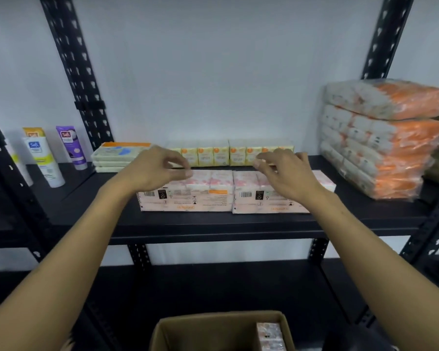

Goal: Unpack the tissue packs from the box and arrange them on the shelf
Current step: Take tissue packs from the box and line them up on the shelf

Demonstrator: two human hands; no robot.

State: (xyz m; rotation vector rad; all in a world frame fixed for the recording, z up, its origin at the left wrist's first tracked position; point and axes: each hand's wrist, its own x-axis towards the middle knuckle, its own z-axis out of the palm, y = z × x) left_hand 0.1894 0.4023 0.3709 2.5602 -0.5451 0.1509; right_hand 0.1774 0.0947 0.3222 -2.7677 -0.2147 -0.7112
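Head view looks down on a black shelf (213, 224) whose board carries two pink tissue packs (185, 191) lying side by side at the front, touching end to end, their long axes running left to right. Behind them stands a row of yellow packs (228, 154), with a flat stack of pale packs (117, 158) to the left and a tall pile of orange-wrapped bundles (380, 138) at the right end. Tubes of cream (46, 160) stand on the neighbouring shelf at far left. Low in front, the open cardboard box (223, 330) holds at least one more pink pack (270, 335), upright against its right wall, so the next pick lies below and toward the person, slightly nearer the right arm. Both hands hover over the placed packs: the left hand (152, 169) and right hand (287, 173) have loosely curled fingers and grip nothing. Nothing blocks the way down to the box.
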